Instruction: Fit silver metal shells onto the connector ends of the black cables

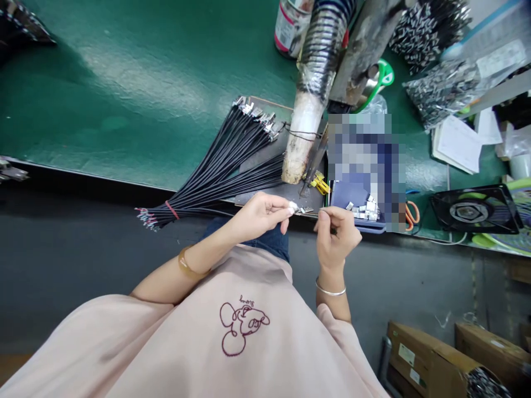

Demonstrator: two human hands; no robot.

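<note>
My left hand [267,213] is closed in a pinch at the bench's front edge. Something small and white [293,206] shows at its fingertips; whether it is held or covers a finger I cannot tell. Small silver metal connectors [306,210] sit just beyond those fingertips. To the right, my right hand [338,232] is closed, thumb against the bent index finger, and what it may hold is too small to make out. A bundle of black cables [215,155] with metal plugs lies to the left, tied by a red band [171,210].
A soldering iron tip [307,182] points down beneath a wrapped duct hose [309,110]. Metal connector shells [367,210] lie in a blue tray [348,193], partly pixelated. Nearby are a yellow clip [319,183], orange-handled scissors [412,215] and a black fan [475,210]. Cardboard boxes [423,354] stand lower right.
</note>
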